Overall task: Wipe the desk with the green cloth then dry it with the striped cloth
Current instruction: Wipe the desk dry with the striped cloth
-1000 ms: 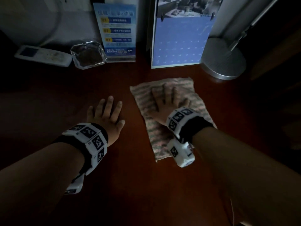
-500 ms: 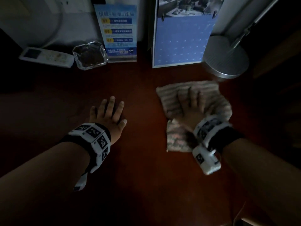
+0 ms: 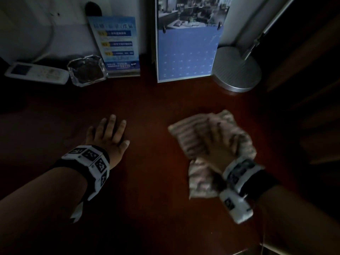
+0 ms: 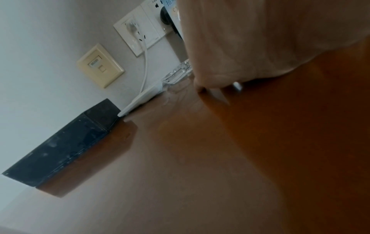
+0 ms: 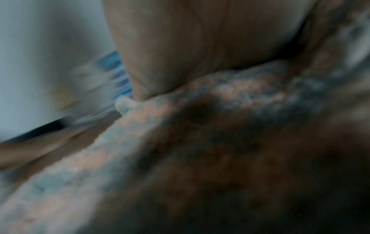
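Observation:
The striped cloth (image 3: 191, 138) lies bunched on the dark reddish wooden desk (image 3: 150, 199) at the right. My right hand (image 3: 219, 144) presses flat on top of it, fingers straight and blurred by motion. In the right wrist view the palm (image 5: 200, 47) sits on the pink and grey cloth (image 5: 230, 98). My left hand (image 3: 108, 135) rests flat on the bare desk to the left of the cloth, fingers stretched forward; the left wrist view shows its palm (image 4: 260, 39) on the wood (image 4: 280, 142). No green cloth is in view.
Along the back wall stand a white remote (image 3: 36, 72), a glass ashtray (image 3: 86, 70), a blue sign holder (image 3: 117, 46), a blue calendar (image 3: 187, 48) and a round metal lamp base (image 3: 237, 69). A black box (image 4: 64, 142) sits at the far left.
My right hand has slid the striped cloth to the right and then nearer to me, and the cloth has bunched up. The left hand has stayed in place.

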